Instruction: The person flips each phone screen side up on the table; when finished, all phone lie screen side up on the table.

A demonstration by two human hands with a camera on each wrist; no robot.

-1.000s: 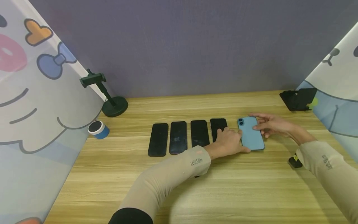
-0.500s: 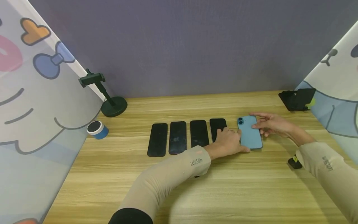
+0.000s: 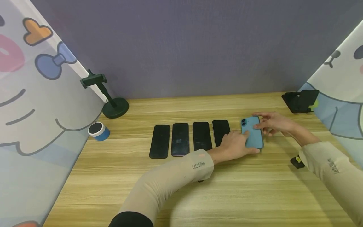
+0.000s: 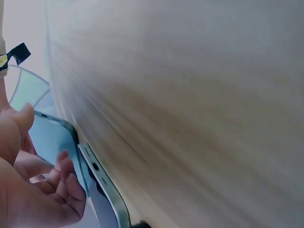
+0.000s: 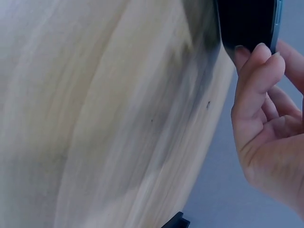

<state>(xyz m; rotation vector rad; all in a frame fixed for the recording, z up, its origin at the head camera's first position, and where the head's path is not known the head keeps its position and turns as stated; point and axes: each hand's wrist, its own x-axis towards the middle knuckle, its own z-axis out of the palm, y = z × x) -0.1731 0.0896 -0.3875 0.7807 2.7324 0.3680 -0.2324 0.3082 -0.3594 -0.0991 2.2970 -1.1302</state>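
Observation:
A light blue phone (image 3: 254, 138) sits at the right end of a row, its camera side up. My right hand (image 3: 276, 123) pinches its right edge, thumb on the back and fingers underneath. In the right wrist view the dark screen side of the phone (image 5: 249, 23) shows, tilted off the wooden table. My left hand (image 3: 236, 146) lies at the blue phone's left side, thumb stretched along the lower edge. In the left wrist view its fingers are loosely bent beside the phone (image 4: 53, 137). The fourth dark phone (image 3: 220, 128) is partly hidden by that hand.
More dark phones, a first (image 3: 160, 142), a second (image 3: 180, 138) and a third (image 3: 202, 135), lie face up to the left. A green stand (image 3: 115, 108), a blue-and-white tub (image 3: 100, 132) and a black folding stand (image 3: 302, 101) stand towards the table's sides.
The blue phone's right edge has shifted left and tilted up a little, with my right hand moving along. My left thumb has slid slightly right along the phone's lower edge.

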